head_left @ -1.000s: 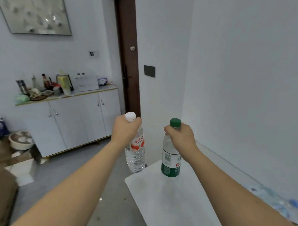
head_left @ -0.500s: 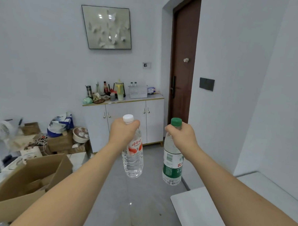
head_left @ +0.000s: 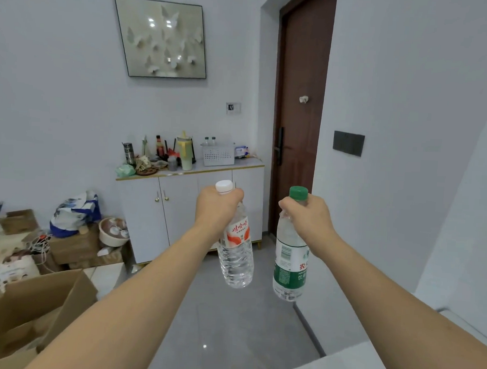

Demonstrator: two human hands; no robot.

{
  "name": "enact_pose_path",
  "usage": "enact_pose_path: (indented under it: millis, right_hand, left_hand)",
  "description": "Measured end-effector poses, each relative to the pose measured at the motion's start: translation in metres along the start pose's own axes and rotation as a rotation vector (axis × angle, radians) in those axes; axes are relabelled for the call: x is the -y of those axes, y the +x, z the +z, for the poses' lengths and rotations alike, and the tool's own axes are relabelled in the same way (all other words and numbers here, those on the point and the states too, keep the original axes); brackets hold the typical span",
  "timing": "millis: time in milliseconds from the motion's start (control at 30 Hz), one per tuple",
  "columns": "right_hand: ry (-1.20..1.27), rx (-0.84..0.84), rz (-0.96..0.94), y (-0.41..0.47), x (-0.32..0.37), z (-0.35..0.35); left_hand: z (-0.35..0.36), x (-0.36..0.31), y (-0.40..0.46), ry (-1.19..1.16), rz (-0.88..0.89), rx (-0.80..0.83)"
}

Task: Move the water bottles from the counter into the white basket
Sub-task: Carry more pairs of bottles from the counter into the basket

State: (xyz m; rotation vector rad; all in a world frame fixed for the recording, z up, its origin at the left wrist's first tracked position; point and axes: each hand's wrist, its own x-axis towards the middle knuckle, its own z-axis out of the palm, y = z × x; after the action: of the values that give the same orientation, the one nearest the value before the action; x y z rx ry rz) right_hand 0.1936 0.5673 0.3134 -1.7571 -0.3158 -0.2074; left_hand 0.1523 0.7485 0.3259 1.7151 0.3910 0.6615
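The white-capped bottle (head_left: 235,248) hangs upright from the left hand (head_left: 217,208), fingers wrapped round its neck; the green-capped bottle (head_left: 291,253) likewise from the right hand (head_left: 309,215). The white basket (head_left: 218,154) sits straight ahead on the cabinet (head_left: 188,204), well apart. Labels carry Chinese characters, red and green

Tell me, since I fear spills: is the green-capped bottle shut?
Shut, apparently. The green cap sits on the bottle hanging upright from the right hand. How tightly it is screwed on cannot be told.
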Motion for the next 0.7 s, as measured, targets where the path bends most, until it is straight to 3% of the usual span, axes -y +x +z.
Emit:
enact_pose_path:
  millis: [333, 700]
  right_hand:
    - [0.010, 0.007, -0.024, 0.131, -0.023, 0.042]
    - [0.035, 0.042, -0.033, 0.241, -0.043, 0.135]
  left_hand:
    - [0.032, -0.010, 0.132, 0.042, 0.052, -0.017]
    - [0.021, 0.030, 0.269, 0.025, 0.024, -0.014]
